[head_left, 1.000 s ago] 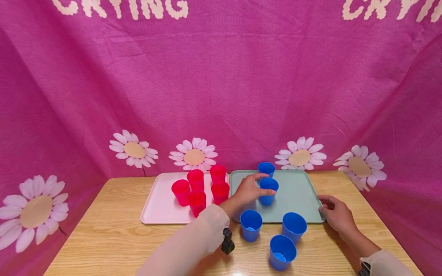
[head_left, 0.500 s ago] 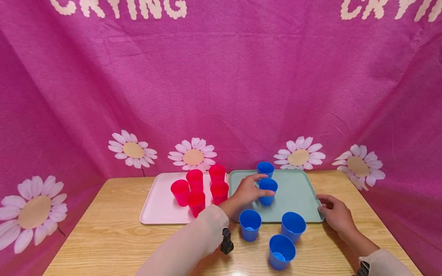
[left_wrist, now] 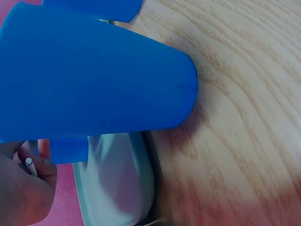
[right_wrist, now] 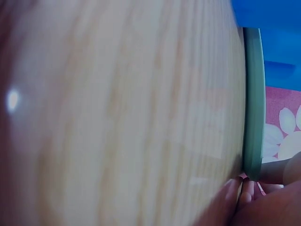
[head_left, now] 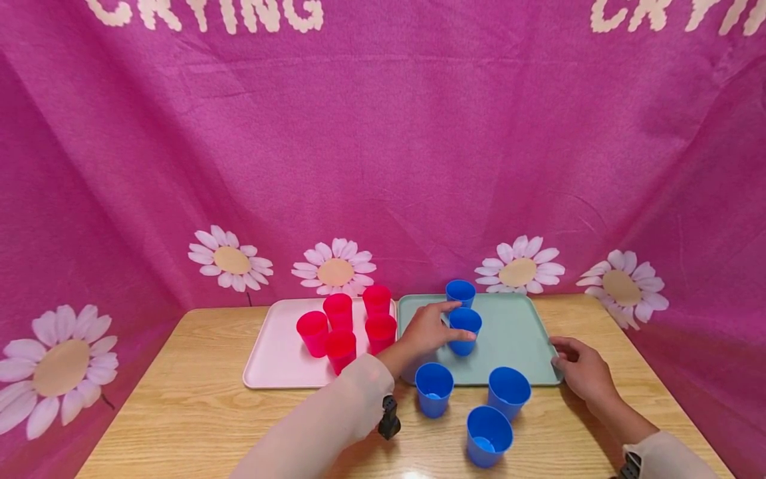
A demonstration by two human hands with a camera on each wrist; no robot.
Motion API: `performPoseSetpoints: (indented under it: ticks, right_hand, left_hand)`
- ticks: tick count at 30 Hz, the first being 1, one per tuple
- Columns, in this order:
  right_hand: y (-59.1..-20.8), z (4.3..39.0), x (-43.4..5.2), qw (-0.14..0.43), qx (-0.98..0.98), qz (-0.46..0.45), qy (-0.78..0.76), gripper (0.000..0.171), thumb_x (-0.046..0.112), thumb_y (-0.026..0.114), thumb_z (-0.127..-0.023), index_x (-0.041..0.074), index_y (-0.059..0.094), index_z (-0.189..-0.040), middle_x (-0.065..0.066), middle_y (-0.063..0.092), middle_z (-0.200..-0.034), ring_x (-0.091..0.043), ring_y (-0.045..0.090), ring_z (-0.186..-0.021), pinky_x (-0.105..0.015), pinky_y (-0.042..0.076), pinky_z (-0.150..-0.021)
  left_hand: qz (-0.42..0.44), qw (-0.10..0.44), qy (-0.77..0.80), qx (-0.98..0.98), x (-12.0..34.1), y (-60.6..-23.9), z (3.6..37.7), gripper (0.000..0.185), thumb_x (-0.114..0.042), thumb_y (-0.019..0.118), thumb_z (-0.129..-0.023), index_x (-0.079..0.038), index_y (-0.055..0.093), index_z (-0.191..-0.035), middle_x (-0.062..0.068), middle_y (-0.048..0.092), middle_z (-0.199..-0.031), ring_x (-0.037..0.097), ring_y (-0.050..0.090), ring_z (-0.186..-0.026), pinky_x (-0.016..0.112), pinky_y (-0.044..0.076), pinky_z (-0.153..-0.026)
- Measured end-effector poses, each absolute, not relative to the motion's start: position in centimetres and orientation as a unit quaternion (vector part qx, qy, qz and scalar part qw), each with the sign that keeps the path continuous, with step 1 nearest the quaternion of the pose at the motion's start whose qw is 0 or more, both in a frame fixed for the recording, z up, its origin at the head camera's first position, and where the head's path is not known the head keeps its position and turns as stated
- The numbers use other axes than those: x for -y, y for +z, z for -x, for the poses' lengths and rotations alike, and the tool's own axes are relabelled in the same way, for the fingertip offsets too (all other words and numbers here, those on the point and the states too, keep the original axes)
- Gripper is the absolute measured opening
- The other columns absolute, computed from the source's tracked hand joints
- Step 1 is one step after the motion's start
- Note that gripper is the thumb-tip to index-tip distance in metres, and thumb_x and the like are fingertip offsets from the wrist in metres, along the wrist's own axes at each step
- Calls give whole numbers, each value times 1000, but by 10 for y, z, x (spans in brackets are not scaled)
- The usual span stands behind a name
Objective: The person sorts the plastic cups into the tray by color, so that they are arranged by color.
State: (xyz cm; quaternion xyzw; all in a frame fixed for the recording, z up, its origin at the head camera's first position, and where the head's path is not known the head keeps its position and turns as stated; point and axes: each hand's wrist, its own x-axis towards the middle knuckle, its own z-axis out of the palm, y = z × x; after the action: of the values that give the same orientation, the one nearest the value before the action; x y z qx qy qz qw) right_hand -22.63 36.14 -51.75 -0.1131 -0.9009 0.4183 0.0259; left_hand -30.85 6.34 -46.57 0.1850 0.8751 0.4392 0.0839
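Observation:
My left hand [head_left: 427, 330] holds a blue cup [head_left: 463, 320] standing upright on the green tray [head_left: 509, 332], thumb across the near side and index finger reaching past the rim. Right behind it stands another blue cup [head_left: 459, 291]. My right hand [head_left: 586, 376] grips the green tray by its right edge near the front corner; in the right wrist view, fingers [right_wrist: 247, 190] meet the tray rim [right_wrist: 254, 108]. In the left wrist view a nearer blue cup [left_wrist: 94, 80] covers most of the held one, beside the left hand [left_wrist: 28, 188].
Three upright blue cups, a left one [head_left: 433, 392], a right one [head_left: 509, 392] and a front one [head_left: 487, 439], stand on the wooden table [head_left: 197, 426] before the green tray. Several red cups [head_left: 340, 349] occupy the pink tray [head_left: 275, 352] at left. A pink flowered cloth [head_left: 383, 166] hangs behind.

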Motion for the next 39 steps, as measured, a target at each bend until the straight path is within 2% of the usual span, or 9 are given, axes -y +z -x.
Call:
performPoseSetpoints:
  ticks: [4, 8, 11, 14, 19, 25, 33, 39]
  right_hand:
    - [-518, 226, -362, 27, 899, 114, 421, 44, 3, 55, -102, -6, 50, -145, -33, 52, -140, -42, 53, -118, -13, 45, -77]
    - [-520, 225, -362, 31, 899, 114, 423, 44, 3, 55, -102, -6, 51, -144, -33, 52, -140, -42, 54, -118, -7, 42, -73]
    - [-521, 223, -362, 34, 897, 113, 426, 44, 3, 55, -101, -7, 51, -143, -33, 54, -138, -41, 54, -116, -6, 41, -70]
    - [-521, 222, -361, 35, 896, 113, 428, 44, 2, 55, -101, -8, 51, -143, -33, 54, -137, -40, 55, -115, -6, 41, -70]
    - [-519, 222, -361, 31, 895, 114, 431, 44, 3, 55, -102, -8, 50, -144, -33, 53, -138, -41, 54, -116, -7, 42, -71]
    - [-519, 224, -361, 30, 898, 116, 424, 44, 3, 55, -102, -7, 50, -144, -33, 52, -140, -42, 53, -119, -10, 44, -74]
    - [-516, 226, -360, 37, 898, 114, 423, 43, 2, 55, -102, -7, 51, -143, -33, 53, -138, -41, 53, -116, -6, 40, -70]
    - [-515, 224, -359, 39, 898, 110, 423, 42, 2, 54, -102, -8, 51, -143, -33, 54, -136, -40, 54, -114, -6, 39, -70]
  left_hand:
    - [-183, 65, 431, -881, -60, -464, 306, 75, -43, 85, -83, -21, 57, -149, -1, 68, -88, 9, 59, -73, 23, 47, -58]
    - [-172, 40, 438, -881, -55, -462, 301, 73, -42, 86, -82, -20, 60, -147, 1, 74, -109, 9, 64, -86, 22, 51, -61]
    - [-169, 25, 451, -876, -50, -459, 296, 71, -41, 86, -83, -19, 61, -146, 2, 72, -127, 13, 69, -99, 23, 55, -67]
    - [-171, 19, 467, -867, -45, -457, 290, 68, -38, 85, -84, -16, 62, -145, 3, 70, -133, 18, 71, -105, 26, 59, -73]
    - [-171, 28, 500, -849, -38, -455, 279, 65, -38, 85, -85, -17, 63, -143, -1, 71, -129, 17, 72, -104, 28, 60, -77]
    - [-191, 67, 543, -815, -25, -455, 261, 55, -38, 84, -85, -20, 69, -135, -5, 73, -121, 13, 69, -105, 28, 60, -74]
    - [-213, 105, 545, -804, -7, -458, 238, 45, -35, 85, -85, -24, 73, -127, -11, 72, -113, 9, 65, -104, 28, 58, -76]
    - [-231, 89, 537, -807, 3, -468, 233, 49, -36, 86, -84, -27, 70, -130, -11, 71, -116, 11, 66, -107, 30, 57, -84]
